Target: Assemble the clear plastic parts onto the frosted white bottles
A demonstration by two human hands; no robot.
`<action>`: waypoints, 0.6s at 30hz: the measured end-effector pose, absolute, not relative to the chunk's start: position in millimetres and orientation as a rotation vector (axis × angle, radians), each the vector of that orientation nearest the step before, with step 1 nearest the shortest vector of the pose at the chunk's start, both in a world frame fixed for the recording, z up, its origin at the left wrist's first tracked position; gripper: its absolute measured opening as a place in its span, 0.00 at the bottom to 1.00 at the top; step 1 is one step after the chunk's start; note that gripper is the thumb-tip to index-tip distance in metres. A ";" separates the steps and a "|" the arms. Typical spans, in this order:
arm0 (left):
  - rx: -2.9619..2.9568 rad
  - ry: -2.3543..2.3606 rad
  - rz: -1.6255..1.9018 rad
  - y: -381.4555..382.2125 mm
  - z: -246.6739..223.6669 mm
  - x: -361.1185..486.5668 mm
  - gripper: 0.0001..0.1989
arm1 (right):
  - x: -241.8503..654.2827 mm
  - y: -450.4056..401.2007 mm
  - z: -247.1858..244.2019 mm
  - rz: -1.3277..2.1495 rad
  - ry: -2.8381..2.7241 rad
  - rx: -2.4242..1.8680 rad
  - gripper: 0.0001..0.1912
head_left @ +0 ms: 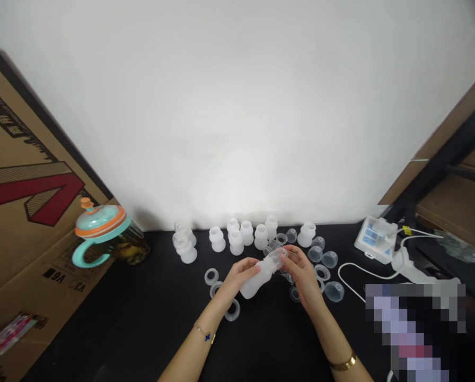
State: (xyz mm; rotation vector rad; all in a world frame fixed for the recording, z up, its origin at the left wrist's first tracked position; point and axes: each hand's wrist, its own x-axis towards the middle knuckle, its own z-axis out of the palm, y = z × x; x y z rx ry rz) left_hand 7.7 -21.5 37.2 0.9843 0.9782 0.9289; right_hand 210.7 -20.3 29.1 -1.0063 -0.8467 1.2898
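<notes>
A white translucent bottle [253, 281] is held tilted between my hands, its base toward the lower left. My left hand [240, 275] is closed round the bottle's body. At its upper right end my right hand [300, 268] grips a clear cap [277, 258]. Clear parts lie partly hidden behind the right fingers. Several open white bottles [236, 242] stand along the wall, and capped ones [186, 248] stand at the left. Clear domed caps [330, 259] lie right of my right hand. Translucent rings [232, 310] are beside my left forearm, with another ring [322, 273] among the caps.
A glass jug [128, 244] with a turquoise handle and orange-trimmed lid stands left by a cardboard box [31, 212]. At the right are a white power strip [376, 240], a looping white cable [351, 265] and a pixelated area. The white wall borders the black table [142, 329].
</notes>
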 end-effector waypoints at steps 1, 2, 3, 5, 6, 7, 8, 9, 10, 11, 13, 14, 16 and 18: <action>0.985 0.978 0.929 -21.6 37.2 7.7 0.25 | 210.6 -20.2 29.1 1.294 -0.848 -1.005 0.23; 0.990 0.979 0.931 -21.7 37.3 7.7 0.25 | 210.5 -20.1 29.2 1.299 -0.850 -1.003 0.23; 0.996 0.979 0.933 -21.6 37.2 7.7 0.25 | 210.4 -20.1 29.2 1.303 -0.852 -1.000 0.23; 1.008 0.980 0.935 -21.2 36.6 7.8 0.25 | 210.3 -20.1 29.2 1.307 -0.855 -0.998 0.22; 1.009 0.980 0.935 -20.8 36.1 7.8 0.25 | 210.2 -20.1 29.1 1.307 -0.857 -0.998 0.22; 1.007 0.981 0.937 -20.5 35.5 7.8 0.25 | 210.2 -20.2 28.9 1.306 -0.859 -0.997 0.22; 1.002 0.982 0.938 -20.2 35.0 7.8 0.26 | 210.3 -20.3 28.6 1.305 -0.861 -0.996 0.23; 0.999 0.983 0.939 -20.0 34.6 7.8 0.26 | 210.5 -20.3 28.3 1.306 -0.863 -0.996 0.23; 0.997 0.984 0.938 -20.0 34.4 7.7 0.26 | 210.7 -20.4 27.9 1.308 -0.865 -0.996 0.23; 0.998 0.983 0.937 -20.0 34.4 7.6 0.26 | 210.9 -20.4 27.6 1.311 -0.867 -0.996 0.23; 1.001 0.983 0.933 -20.3 35.0 7.4 0.26 | 211.3 -20.3 27.0 1.318 -0.869 -0.996 0.23; 1.000 0.983 0.932 -20.4 35.4 7.3 0.26 | 211.5 -20.3 26.8 1.320 -0.870 -0.997 0.23; 0.992 0.982 0.932 -20.4 36.0 7.1 0.26 | 211.6 -20.2 26.8 1.323 -0.871 -0.996 0.23; 0.985 0.978 0.935 -20.1 36.3 7.1 0.26 | 211.5 -20.2 27.3 1.325 -0.874 -0.997 0.23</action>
